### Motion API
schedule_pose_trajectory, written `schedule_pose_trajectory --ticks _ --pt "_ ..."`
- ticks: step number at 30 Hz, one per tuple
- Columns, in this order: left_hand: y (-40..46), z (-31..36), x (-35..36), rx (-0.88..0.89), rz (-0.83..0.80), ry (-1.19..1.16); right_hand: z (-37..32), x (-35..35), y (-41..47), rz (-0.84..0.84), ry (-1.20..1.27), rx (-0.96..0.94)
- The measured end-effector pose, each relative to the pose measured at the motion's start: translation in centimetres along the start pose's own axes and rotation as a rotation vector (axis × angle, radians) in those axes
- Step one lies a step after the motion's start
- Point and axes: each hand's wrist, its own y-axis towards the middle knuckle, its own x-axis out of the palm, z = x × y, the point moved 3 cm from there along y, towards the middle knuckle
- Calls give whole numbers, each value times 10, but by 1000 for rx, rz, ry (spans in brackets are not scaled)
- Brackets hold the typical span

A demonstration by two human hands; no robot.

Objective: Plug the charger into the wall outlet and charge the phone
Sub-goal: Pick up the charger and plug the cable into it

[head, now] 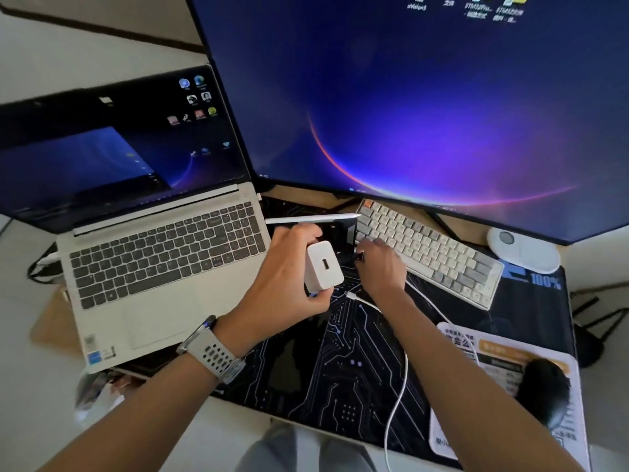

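Laptop [163, 253] sits far left on the table [578, 264]. Left hand [286, 284] has its grip wrapped around the white charger [324, 267], port facing up. Right hand [381, 264] pinches something small and dark near the phone [343, 233], can't tell what. Loose cable [398, 386] could snag a forearm and get dragged off. No containers around.

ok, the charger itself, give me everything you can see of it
The charger is a white block with rounded corners, smooth like glossy plastic. One USB port sits in the middle of the face turned toward the camera, and nothing is plugged into it. Its prongs are not visible. The left hand holds it in the air above the desk mat, fingers wrapped round its far side and thumb under its lower edge. The white cable lies loose beside it, apparently not touching it.
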Motion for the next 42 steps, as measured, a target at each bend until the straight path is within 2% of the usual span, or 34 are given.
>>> schedule_pose_trajectory --ticks 13,19,26,29,33,37,42 --pt "-2 -5 -1 -17 2 -14 -3 13 27 -12 -170 -28" --pt "4 -5 2 -24 -34 -22 7 4 23 75 -80 8" --pt "29 26 -1 90 14 -41 22 -51 9 278 213 102" --pt "37 43 -6 173 60 -20 30 -92 -3 389 438 64" --pt "48 73 -13 249 75 -15 40 -146 -31 422 808 56" --pt "56 116 -22 382 103 -24 37 -205 -69 523 982 -68" --pt "66 164 -35 516 171 -37 28 -260 -106 618 1038 -226"
